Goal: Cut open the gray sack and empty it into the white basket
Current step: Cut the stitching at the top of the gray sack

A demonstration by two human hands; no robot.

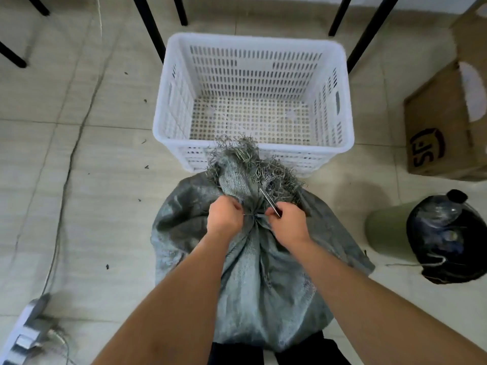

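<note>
1. tie [254,216] cinching the neck of the gray sack [263,259] sits directly between the two hands, running left to right
2. left hand [224,216] pinches the tie's left end, fingers curled
3. right hand [288,222] grips a thin blade [268,201], tip angled up and away over the frayed mouth
4. white basket [253,46] stands just beyond the sack, nothing seen inside it

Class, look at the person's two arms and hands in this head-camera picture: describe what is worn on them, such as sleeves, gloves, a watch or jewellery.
Nothing is worn on either. The left hand and right hand have no gloves, and no rings show. Both forearms are uncovered from wrist to the picture's bottom edge: no sleeves, watch or bracelet in view. Any sleeves higher up lie out of frame.
</note>
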